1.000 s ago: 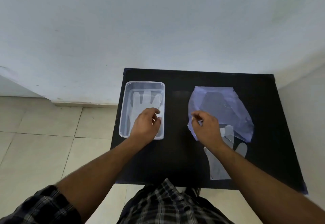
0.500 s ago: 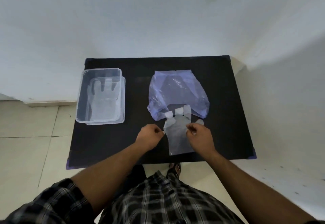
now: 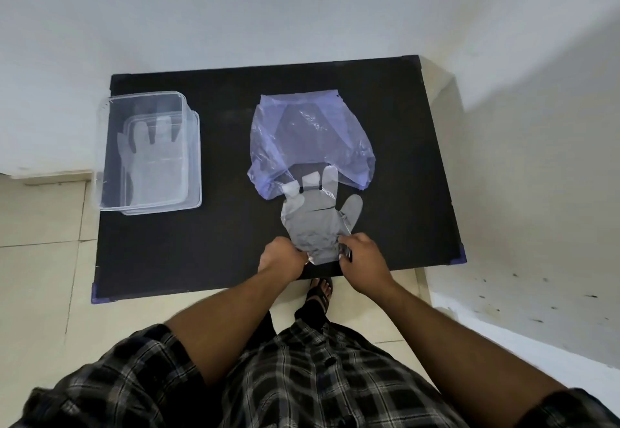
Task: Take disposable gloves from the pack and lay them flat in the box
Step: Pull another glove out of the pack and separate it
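Observation:
A clear disposable glove (image 3: 313, 218) lies on the black table (image 3: 218, 246), its fingertips still inside the mouth of the purple plastic pack (image 3: 308, 139). My left hand (image 3: 281, 261) pinches the left side of the glove's cuff and my right hand (image 3: 360, 258) pinches the right side, both near the table's front edge. At the table's left end stands a clear plastic box (image 3: 104, 155) with a glove (image 3: 152, 162) lying flat inside, fingers pointing away from me.
A white wall runs behind and to the right of the table. Tiled floor shows left of and below the table. My sandalled foot (image 3: 318, 293) is under the front edge. Purple corner caps (image 3: 459, 258) mark the table's front corners.
My left hand left the box and came to the glove's cuff. Both hands have drawn the glove toward me, further out of the pack. The camera view shifted right.

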